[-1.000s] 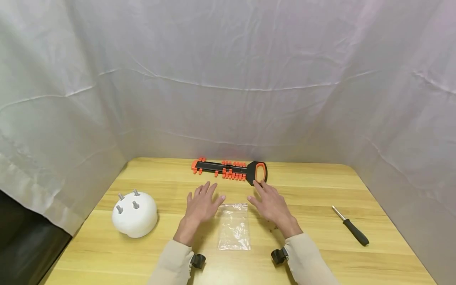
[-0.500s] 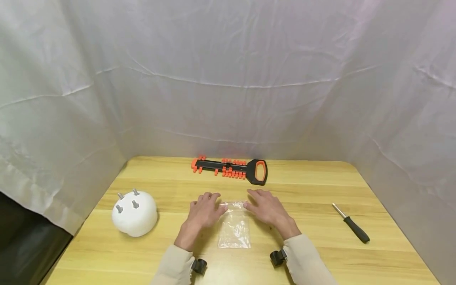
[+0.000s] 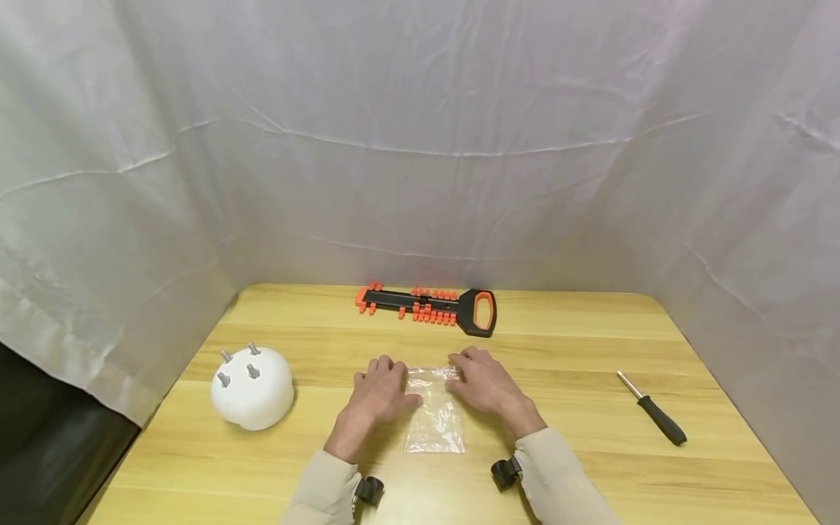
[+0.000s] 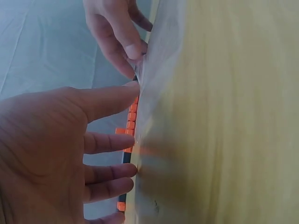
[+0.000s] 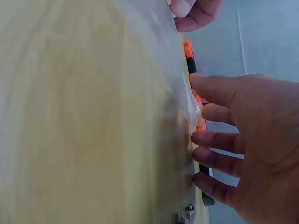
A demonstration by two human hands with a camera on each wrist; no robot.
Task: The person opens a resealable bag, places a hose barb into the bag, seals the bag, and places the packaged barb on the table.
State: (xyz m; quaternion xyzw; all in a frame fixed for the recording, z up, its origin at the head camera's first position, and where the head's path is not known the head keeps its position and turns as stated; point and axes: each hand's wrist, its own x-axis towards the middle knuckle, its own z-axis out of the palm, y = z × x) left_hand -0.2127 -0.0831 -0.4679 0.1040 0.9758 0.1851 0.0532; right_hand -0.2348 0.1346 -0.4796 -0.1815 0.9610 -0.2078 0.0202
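A clear plastic zip bag (image 3: 434, 423) lies flat on the wooden table, its zip end away from me. My left hand (image 3: 379, 394) is at the bag's far left corner, the thumb over its edge and the fingers fairly straight. My right hand (image 3: 487, 383) is at the far right corner. In the right wrist view its thumb and index finger stand apart on either side of the raised bag corner (image 5: 192, 109), the other fingers extended. Neither hand visibly pinches the film. Any contents of the bag cannot be made out.
Beyond the hands lies a black rail with orange clips and a loop handle (image 3: 475, 321). A white rounded object (image 3: 252, 397) with several metal posts stands left. A black-handled screwdriver (image 3: 661, 419) lies right. Small metal pieces (image 5: 189, 211) lie beside my right hand. Grey curtains surround the table.
Both hands have drawn back toward me and closer to the bag's far corners, and their fingers bend more than before. The bag, rail, white object and screwdriver stay in place.
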